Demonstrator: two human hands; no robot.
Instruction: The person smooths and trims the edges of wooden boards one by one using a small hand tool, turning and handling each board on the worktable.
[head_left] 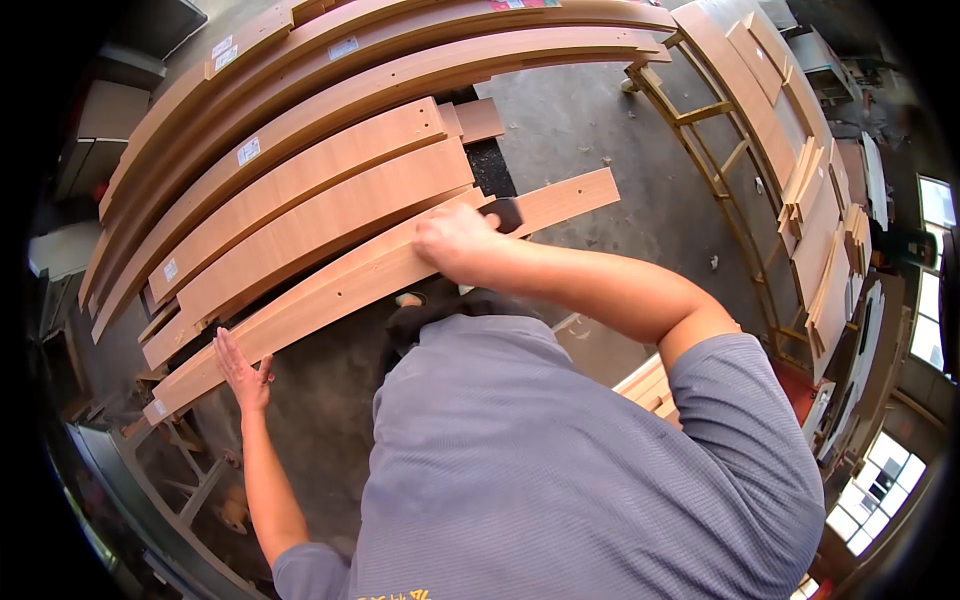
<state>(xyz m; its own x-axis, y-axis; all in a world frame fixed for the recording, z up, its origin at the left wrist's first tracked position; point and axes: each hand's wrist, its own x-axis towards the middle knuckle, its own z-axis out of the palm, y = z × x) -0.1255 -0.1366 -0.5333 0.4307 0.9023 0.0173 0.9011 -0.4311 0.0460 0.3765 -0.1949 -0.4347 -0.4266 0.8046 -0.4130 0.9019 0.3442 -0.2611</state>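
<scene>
A long light-brown board (340,292) with small holes runs diagonally in front of me, its far right end past my right hand. My right hand (458,242) is closed on a small dark block (503,214), which rests on the board's upper face. The fingers are partly hidden behind the back of the hand. Near the board's left end, my left hand (242,372) is open, fingers stretched out, beside the near edge. Whether it touches the board I cannot tell.
Several wide boards (330,200) with labels lie side by side beyond the long board. To the right stands a yellowish metal frame (722,190) by stacked panels (780,130). A metal frame (203,490) stands at lower left, above the grey floor (570,120).
</scene>
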